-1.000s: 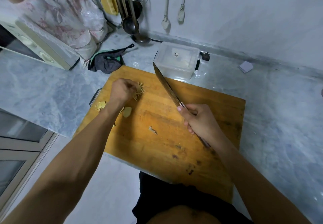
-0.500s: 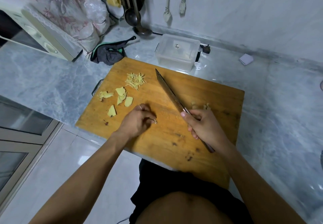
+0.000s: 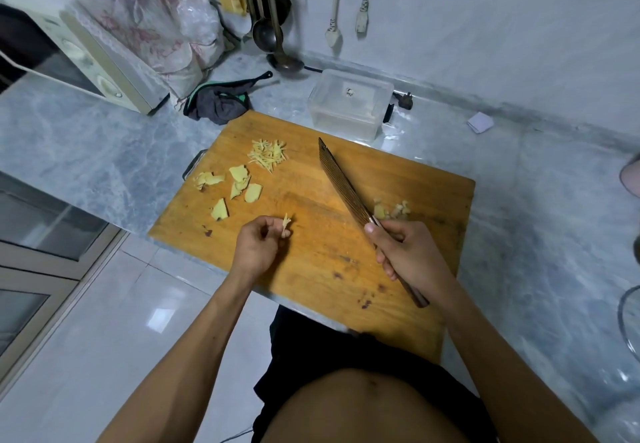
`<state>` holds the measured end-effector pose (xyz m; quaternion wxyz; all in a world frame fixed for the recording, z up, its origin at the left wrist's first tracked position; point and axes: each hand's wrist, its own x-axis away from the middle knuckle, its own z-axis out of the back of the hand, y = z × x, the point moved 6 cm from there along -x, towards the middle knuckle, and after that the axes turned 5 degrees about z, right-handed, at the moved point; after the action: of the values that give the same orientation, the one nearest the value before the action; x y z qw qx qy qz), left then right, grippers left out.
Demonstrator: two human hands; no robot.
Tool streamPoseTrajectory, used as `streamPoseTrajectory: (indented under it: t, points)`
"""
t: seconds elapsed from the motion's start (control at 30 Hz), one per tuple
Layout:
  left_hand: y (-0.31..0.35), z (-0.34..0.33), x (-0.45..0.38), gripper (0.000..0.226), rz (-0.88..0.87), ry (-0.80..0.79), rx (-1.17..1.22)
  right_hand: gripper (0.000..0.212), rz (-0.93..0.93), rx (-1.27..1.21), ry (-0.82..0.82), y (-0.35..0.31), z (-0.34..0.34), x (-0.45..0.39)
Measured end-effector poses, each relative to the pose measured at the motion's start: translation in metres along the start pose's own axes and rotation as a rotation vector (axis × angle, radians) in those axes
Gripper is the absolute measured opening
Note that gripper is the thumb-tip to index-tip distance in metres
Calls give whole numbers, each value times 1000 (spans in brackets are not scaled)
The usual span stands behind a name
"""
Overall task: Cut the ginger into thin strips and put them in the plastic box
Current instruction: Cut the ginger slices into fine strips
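We pinch a stray bit of ginger (image 3: 286, 224) in our left hand (image 3: 258, 250), lifted just above the cutting board (image 3: 311, 262) — probably to gather it with the rest. Our right hand (image 3: 403, 252) grips the knife (image 3: 346, 190) by its handle, blade angled away so it stays clear of our fingers. Ginger slices (image 3: 239, 183) wait at the board's left, near the cut strips (image 3: 268, 153) — the plastic box (image 3: 349, 103) sits just beyond the far edge, holding no strips that we can see
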<state>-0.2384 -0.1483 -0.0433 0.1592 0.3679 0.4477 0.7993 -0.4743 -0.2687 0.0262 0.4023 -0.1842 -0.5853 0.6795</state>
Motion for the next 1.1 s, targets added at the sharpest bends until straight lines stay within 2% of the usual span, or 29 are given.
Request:
streamPoseTrajectory:
  t: [0.2, 0.33, 0.4, 0.47, 0.63, 0.73, 0.8, 0.97, 1.1]
  points:
    - [-3, 2, 9, 16, 143, -30, 194, 24, -13, -24, -32, 5, -6, 3]
    - [-5, 14, 9, 10, 80, 123, -17, 24, -4, -3, -11, 3, 1, 7]
    - [6, 2, 12, 10, 3, 139, -120, 24, 6, 31, 13, -1, 9, 9]
    - [20, -23, 14, 11, -43, 100, -169, 26, 13, 79, 38, -6, 22, 11]
    - [45, -87, 8, 21, -17, 30, -125, 25, 30, 138, 148, -14, 54, 14]
    - [54, -119, 13, 9, 19, -151, 52, 24, 32, 130, 185, -13, 65, 16]
    - [52, -128, 11, 11, 17, -208, 49, 26, 33, 109, 200, -12, 68, 18]
    - [43, -90, 11, 20, -54, -88, -45, 23, 29, 95, 187, -7, 65, 20]
    - [26, -34, 23, 13, -149, 67, -259, 25, 12, 59, 140, -4, 50, 16]
